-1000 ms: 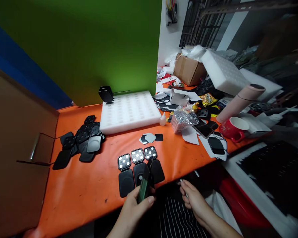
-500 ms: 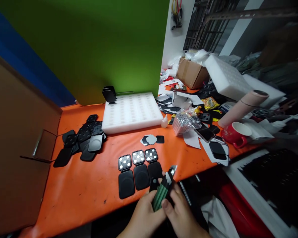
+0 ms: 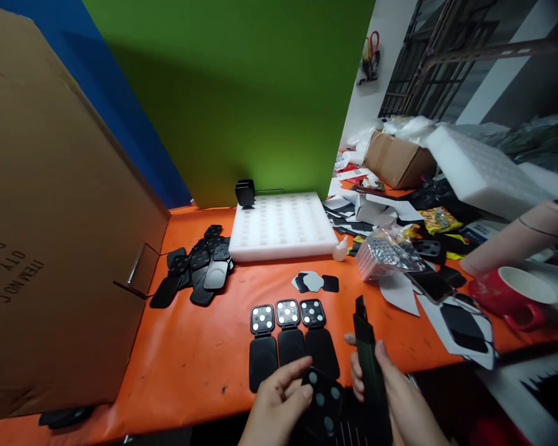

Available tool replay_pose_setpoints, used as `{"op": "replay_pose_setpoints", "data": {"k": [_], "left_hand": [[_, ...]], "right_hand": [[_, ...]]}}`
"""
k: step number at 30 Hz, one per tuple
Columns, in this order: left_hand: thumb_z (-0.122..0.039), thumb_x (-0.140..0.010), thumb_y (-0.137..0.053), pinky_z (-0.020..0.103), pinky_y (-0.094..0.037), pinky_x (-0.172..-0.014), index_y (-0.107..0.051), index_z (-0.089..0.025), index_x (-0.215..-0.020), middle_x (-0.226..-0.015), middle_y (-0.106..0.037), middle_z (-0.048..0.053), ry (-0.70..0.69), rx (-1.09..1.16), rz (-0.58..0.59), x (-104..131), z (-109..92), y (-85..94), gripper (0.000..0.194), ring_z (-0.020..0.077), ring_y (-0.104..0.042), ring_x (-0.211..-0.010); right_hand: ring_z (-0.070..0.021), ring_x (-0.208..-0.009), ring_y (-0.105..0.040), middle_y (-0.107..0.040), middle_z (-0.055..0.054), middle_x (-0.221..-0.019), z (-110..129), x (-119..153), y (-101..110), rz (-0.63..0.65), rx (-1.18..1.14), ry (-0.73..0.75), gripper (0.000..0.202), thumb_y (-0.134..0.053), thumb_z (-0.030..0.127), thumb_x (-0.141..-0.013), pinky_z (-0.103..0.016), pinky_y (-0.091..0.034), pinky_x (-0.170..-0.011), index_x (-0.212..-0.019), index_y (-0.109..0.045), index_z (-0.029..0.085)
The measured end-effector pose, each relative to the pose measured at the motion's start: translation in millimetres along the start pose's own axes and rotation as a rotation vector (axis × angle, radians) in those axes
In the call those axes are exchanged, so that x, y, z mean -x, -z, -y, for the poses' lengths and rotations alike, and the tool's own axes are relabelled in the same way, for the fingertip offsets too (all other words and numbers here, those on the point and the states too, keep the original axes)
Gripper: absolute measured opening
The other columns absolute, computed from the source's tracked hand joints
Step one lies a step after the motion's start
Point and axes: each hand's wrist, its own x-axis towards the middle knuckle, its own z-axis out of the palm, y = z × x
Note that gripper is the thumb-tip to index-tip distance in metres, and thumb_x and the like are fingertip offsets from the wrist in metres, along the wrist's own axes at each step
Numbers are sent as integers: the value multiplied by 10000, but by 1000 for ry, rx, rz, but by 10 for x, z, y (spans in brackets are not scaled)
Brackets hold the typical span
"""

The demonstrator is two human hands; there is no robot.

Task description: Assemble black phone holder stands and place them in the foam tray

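Observation:
My left hand pinches the edge of a black square pad with grey dots at the table's front edge. To its right, my right hand is wrapped round a utility knife, its tip pointing up and away from me; the green handle looks dark here. Just beyond my left hand, three folding black pads lie opened out side by side, each with white dots on its far panel. Thin black and light-grey stickers or cut-outs lie beyond them.
A white foam tray stands at the back, below a green panel. Several black pads are heaped at left, beside a big cardboard box. At right are a plastic-wrapped block, a red mug and a pink tumbler.
My hands have moved apart. The knife, held between both hands before, is now in my right hand alone, turned more upright. My left hand shows the dotted pad. The camera view has swung left.

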Motion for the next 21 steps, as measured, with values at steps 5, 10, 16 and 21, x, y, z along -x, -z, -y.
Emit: {"op": "replay_pose_setpoints", "data": {"k": [5, 10, 16, 21], "left_hand": [[-324, -558, -764, 240, -408, -597, -624, -135, -744, -661, -622, 23, 39, 100, -48, 0, -95, 22, 300, 133, -550, -591], [-317, -735, -564, 287, -431, -717, -645, -105, -872, -826, -656, 90, 139, 351, 144, 131, -41, -17, 265, 181, -591, -748], [-330, -751, -517, 382, -437, -767, -627, -90, -947, -841, -641, 116, 185, 95, 97, 259, -197, -70, 329, 221, -589, -749], [-148, -772, -465, 348, -377, -878, -519, -240, -1162, -1051, -556, 69, -369, -805, -69, 270, -474, 45, 404, 220, -499, -983]], "right_hand": [[-92, -454, -460, -506, 31, -537, -126, 23, -8, 131, 159, -113, 353, -475, 538, -798, -213, -380, -458, -734, -501, 191], [-99, -479, -488, -510, 54, -599, -197, 53, -167, 115, 279, 21, 387, -521, 499, -787, -230, -422, -496, -1068, -477, 237], [-174, -768, -589, -622, -30, -859, -67, 85, -116, 95, 670, 211, 353, -459, 444, -839, -298, -472, -734, -1128, -519, 250], [-252, -1135, -473, -505, -33, -1267, -102, 160, 16, 323, 1049, 501, 469, -504, 380, -823, -355, -384, -941, -1283, -418, 353]]}}
